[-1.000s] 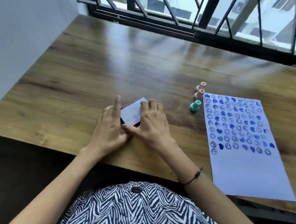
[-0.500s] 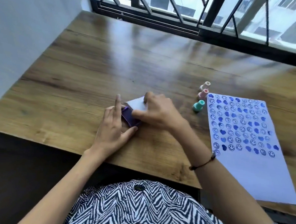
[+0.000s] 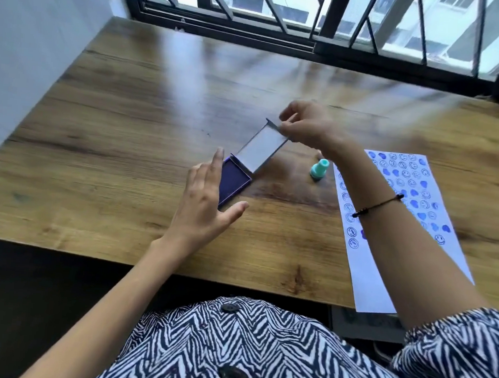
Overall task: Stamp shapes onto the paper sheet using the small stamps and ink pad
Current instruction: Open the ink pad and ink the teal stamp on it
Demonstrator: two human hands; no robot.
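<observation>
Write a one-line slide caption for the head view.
Right hand folds back the lid of the ink pad while the left hand steadies it beside the stamped paper sheet.

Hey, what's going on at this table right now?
A person is opening the ink pad on the wooden table. The right hand pinches the far edge of the lid, swung back on its hinge. The left hand rests open beside the base. A teal stamp stands next to the paper sheet, whose upper part is filled with blue smileys and hearts.
</observation>
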